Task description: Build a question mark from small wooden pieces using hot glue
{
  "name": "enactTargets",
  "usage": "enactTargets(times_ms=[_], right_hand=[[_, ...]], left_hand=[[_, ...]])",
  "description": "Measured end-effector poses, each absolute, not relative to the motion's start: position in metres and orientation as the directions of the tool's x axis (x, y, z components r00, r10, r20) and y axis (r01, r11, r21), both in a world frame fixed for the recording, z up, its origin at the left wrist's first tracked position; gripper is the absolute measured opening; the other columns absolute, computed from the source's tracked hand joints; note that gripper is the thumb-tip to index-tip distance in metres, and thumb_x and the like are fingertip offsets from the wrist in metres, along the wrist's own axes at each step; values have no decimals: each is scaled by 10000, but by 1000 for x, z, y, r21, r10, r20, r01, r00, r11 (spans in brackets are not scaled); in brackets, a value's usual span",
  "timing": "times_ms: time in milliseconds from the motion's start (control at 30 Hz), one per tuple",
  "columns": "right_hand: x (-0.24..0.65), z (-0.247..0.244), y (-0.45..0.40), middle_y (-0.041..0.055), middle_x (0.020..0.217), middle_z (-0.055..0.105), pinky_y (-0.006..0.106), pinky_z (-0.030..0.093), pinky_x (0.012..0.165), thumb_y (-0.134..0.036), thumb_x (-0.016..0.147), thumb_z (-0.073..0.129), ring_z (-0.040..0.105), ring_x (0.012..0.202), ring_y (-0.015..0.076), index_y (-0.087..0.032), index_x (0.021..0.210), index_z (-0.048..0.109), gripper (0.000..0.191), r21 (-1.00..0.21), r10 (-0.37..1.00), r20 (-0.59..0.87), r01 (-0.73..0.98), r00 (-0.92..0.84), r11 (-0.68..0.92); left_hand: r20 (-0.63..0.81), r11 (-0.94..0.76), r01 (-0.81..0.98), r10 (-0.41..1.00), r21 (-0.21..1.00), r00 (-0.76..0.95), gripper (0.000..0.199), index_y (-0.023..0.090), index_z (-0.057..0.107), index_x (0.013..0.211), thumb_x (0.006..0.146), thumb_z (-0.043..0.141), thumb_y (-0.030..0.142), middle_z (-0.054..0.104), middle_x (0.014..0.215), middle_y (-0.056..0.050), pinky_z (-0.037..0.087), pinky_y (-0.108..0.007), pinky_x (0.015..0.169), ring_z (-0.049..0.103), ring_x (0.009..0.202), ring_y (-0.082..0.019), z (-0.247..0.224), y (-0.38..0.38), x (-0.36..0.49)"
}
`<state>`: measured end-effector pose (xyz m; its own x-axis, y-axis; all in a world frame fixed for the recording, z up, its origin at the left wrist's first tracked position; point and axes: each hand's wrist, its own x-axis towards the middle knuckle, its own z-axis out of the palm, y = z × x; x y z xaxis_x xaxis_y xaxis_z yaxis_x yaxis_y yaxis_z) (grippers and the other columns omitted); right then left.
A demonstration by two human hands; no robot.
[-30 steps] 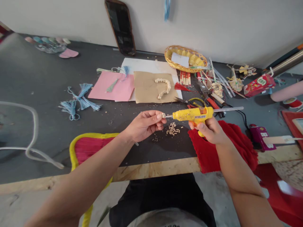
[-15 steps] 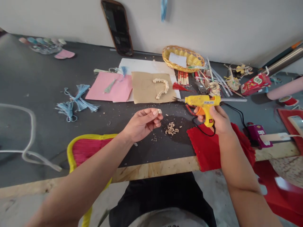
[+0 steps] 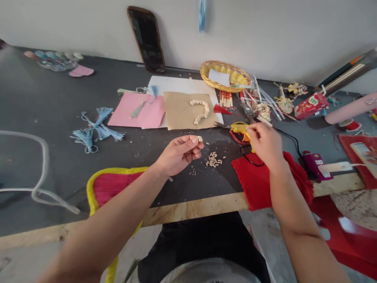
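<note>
Pale cluster, small and blocky

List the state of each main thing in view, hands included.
Left hand: pinching a small pale piece
Right hand: curled at the yellow glue gun; grip unclear
Yellow glue gun: partly hidden by the right hand
Loose pale pieces: heaped on the table
Curved pale strip: lying on the brown sheet
Phone: propped against the wall, screen dark
Wicker basket: upright, holding white paper
Red cloth: crumpled, hanging over the table's edge
</note>
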<state>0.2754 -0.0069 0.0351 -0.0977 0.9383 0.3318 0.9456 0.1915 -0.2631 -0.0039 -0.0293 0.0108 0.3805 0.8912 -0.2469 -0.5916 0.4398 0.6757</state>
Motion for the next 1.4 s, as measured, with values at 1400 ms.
enactTargets(times_ms=[1400], right_hand=[[189, 25, -44, 33, 881, 688, 311, 581, 764, -150, 916, 608, 677, 850, 160, -226, 928, 627, 79, -454, 654, 666, 500, -359, 737]], left_hand=[[-244, 502, -412, 809, 761, 534, 261, 119, 742, 823, 698, 861, 315, 714, 760, -31, 493, -196, 606, 589, 582, -62, 7, -34, -3]])
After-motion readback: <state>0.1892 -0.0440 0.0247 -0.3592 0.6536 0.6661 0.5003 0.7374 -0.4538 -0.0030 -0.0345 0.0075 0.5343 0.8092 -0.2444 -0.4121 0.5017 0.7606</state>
